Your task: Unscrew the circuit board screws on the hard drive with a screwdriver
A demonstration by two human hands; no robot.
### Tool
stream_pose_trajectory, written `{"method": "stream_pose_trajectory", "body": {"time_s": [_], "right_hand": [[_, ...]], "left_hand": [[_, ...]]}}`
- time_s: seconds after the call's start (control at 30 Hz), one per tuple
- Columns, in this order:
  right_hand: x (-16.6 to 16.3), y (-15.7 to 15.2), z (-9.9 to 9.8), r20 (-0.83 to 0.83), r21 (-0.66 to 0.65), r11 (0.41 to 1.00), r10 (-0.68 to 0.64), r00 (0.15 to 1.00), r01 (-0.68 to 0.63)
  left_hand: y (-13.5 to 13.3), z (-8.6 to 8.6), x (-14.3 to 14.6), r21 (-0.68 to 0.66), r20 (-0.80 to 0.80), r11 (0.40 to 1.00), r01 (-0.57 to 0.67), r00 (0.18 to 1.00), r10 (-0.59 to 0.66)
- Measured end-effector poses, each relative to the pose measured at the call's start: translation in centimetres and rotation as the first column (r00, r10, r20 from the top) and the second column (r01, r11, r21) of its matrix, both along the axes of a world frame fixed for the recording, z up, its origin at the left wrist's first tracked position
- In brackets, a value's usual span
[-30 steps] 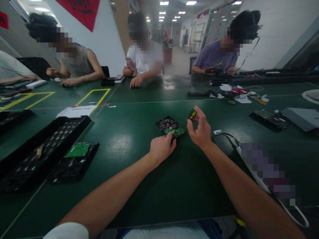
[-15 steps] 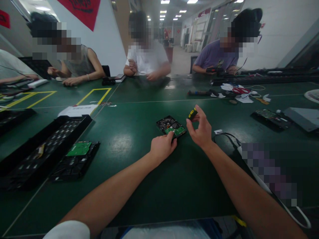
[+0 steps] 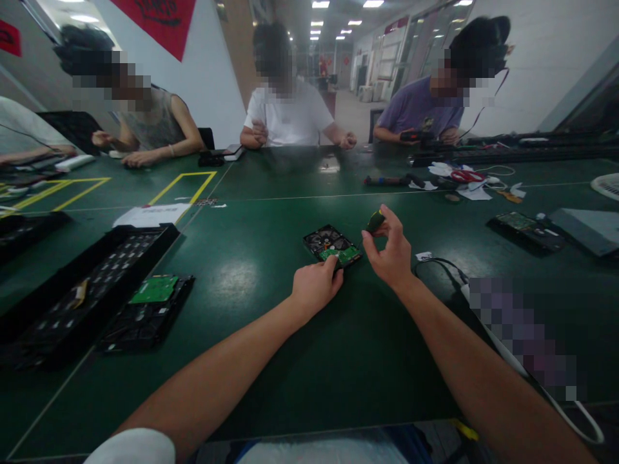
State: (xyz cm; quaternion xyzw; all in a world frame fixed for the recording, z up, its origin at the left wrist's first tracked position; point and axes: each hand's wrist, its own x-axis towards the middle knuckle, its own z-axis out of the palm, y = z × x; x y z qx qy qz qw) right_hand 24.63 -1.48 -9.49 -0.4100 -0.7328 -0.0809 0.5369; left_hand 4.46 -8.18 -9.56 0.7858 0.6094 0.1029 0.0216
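A hard drive (image 3: 324, 240) with a green circuit board lies on the green table. My left hand (image 3: 314, 283) is closed on its near edge, thumb on top by the board. Beside the drive's right corner, my right hand (image 3: 389, 248) pinches a small black and yellow screwdriver (image 3: 375, 221) by its handle between thumb and fingers. The handle tilts up and to the right; its thin shaft points down toward the drive's right edge, and I cannot tell whether the tip touches.
Left stand a long black tray (image 3: 97, 283) and another drive (image 3: 149, 309). To the right lie a third drive (image 3: 527, 232), a grey box (image 3: 590, 227) and a cable (image 3: 447, 261). Across the table (image 3: 271, 361) sit several people; cables and paper scraps (image 3: 476, 187) lie at back right.
The screwdriver handle has turned in my right fingers, showing less yellow. My left hand and the drive stay put. The person opposite in white has moved one hand to my right.
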Motion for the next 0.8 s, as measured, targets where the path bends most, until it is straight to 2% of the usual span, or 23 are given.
{"method": "stream_pose_trajectory", "body": {"time_s": [0.23, 0.5, 0.8], "right_hand": [[0.08, 0.02, -0.18, -0.030, -0.050, 0.998, 0.041, 0.999, -0.042], [0.01, -0.08, -0.04, 0.009, 0.010, 1.000, -0.014, 1.000, 0.014], [-0.06, 0.04, -0.04, 0.005, 0.024, 1.000, 0.014, 1.000, -0.014]], "left_hand": [[0.04, 0.08, 0.10, -0.006, -0.005, 1.000, -0.004, 1.000, 0.004], [-0.04, 0.41, 0.27, -0.028, -0.007, 0.999, -0.020, 1.000, 0.020], [-0.06, 0.42, 0.54, -0.029, -0.012, 0.999, -0.020, 1.000, 0.019]]}}
